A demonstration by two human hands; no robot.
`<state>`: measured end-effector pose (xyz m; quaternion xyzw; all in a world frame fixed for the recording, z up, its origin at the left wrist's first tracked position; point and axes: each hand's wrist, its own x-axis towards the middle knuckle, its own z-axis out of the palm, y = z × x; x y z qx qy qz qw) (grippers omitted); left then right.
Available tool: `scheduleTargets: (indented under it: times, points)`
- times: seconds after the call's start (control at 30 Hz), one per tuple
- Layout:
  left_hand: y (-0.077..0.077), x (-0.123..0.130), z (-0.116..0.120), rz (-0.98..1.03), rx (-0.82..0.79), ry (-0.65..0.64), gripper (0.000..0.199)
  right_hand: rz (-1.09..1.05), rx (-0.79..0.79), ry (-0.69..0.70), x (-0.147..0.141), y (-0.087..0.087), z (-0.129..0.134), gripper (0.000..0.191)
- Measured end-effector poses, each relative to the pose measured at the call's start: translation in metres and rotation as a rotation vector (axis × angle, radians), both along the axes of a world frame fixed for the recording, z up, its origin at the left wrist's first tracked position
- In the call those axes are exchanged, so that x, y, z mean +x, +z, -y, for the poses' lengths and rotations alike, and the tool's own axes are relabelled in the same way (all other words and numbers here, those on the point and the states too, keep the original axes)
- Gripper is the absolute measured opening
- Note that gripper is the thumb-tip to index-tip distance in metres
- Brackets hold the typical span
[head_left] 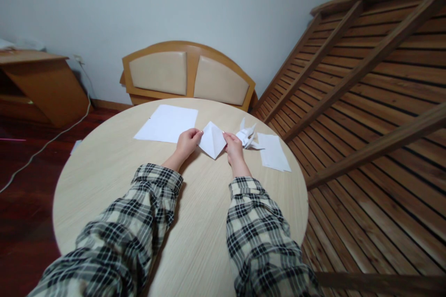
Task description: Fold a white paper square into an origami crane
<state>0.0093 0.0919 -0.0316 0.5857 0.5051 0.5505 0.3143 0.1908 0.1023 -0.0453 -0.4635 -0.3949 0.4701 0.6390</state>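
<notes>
A white folded paper [212,140], diamond-shaped with a crease down its middle, is held up between my two hands over the table. My left hand [188,144] pinches its left corner between thumb and fingers. At the opposite corner, my right hand [233,148] grips the paper in the same way. Just right of my right hand lie folded white paper pieces with pointed tips, like origami cranes [247,135]; I cannot tell how many there are.
On the round wooden table [104,185], white sheets [167,123] lie at the back left and smaller sheets [274,152] at the right. A headboard [158,73] stands behind, wooden slats [365,102] rise at the right, and a desk [42,83] is far left.
</notes>
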Motion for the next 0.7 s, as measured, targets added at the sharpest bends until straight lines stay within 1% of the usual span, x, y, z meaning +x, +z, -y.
scheduleTargets:
  times: [0.13,0.3,0.43,0.57,0.7]
  points:
    - [-0.001,-0.001,0.001,0.006,0.003,-0.024,0.019,0.0,0.0,0.009,0.001,0.0,0.0,0.043]
    - [-0.003,-0.002,0.002,0.032,-0.02,-0.065,0.025,0.003,-0.002,0.049,0.003,0.001,0.002,0.044]
    - [-0.004,-0.003,-0.001,0.049,-0.021,-0.052,0.03,0.042,-0.015,0.096,0.004,0.002,0.004,0.043]
    - [-0.004,-0.002,-0.001,0.065,-0.024,-0.036,0.037,0.109,-0.01,0.156,0.002,0.005,0.007,0.036]
    - [-0.001,-0.002,0.002,0.084,-0.034,-0.045,0.028,0.166,0.017,0.209,0.0,0.007,0.011,0.031]
